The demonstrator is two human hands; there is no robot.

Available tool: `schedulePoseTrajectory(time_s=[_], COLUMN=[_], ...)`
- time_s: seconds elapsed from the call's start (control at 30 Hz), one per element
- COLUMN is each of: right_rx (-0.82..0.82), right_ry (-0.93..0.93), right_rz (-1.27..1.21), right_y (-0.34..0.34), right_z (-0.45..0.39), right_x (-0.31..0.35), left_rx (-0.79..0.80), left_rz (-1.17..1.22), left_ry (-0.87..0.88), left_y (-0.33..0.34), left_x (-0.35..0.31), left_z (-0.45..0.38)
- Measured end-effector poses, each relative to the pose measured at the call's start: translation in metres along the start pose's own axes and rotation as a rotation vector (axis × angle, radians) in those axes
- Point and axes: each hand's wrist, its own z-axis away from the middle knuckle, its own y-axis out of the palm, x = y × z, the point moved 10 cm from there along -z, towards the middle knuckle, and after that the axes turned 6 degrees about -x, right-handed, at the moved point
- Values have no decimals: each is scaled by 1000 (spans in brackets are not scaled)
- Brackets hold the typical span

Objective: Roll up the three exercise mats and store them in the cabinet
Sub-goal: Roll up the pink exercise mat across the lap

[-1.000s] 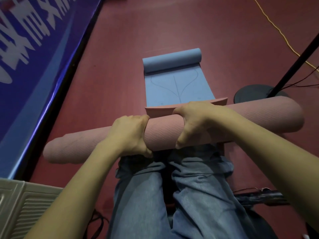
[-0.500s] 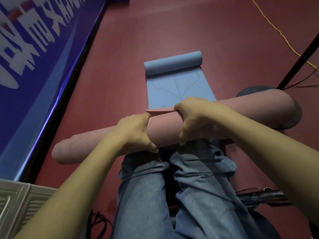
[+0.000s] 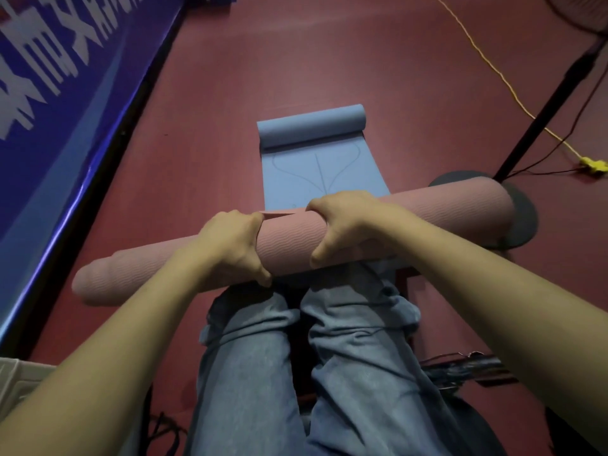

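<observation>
The pink, ribbed foam exercise mat (image 3: 286, 240) is wound into a long roll lying crosswise over the person's knees, both ends jutting well past the hands. The left hand (image 3: 227, 248) wraps it from above, fingers curled over the far side and thumb hooked under the near side; the right hand (image 3: 342, 227) grips just beside it in the same way. Between the two sets of fingertips the mat's loose outer edge shows as a thin flap, not yet lying flush.

That flap is the likely trouble: if either grip eases, I judge the springy foam would uncoil from this edge and the roll would slacken. The left end looks stepped, so the layers may already be telescoping; carrying it by the middle could let the core slide out further.

Beyond the fingertips lies a light blue smooth exercise mat (image 3: 320, 166), only partly rolled at its far end, so it remains to be done. Right of the right hand, the roll's end overhangs a black round stand base (image 3: 523, 222) and could knock it when swung.
</observation>
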Motion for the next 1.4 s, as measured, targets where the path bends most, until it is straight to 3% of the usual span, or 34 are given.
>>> schedulePoseTrajectory(time_s=[0.17,0.3,0.43,0.53,0.63,1.4], right_rx=[-52,23,77,4,-48,-145], right_ry=[-33,-66,52,138,160,-115], right_rz=[54,69,101,135,189,244], right_y=[3,-1,-14,-20,-15,-20], right_z=[2,9,38,69,77,124], right_x=[0,-10,-74,-130,-144,16], left_rx=[71,86,94,81,74,110], left_rz=[98,144,194,176,111,111], left_ry=[7,27,33,51,61,-210], left_y=[-1,1,0,-3,-8,-10], left_x=[1,2,11,16,16,88], left_z=[-7,-7,-3,0,1,195])
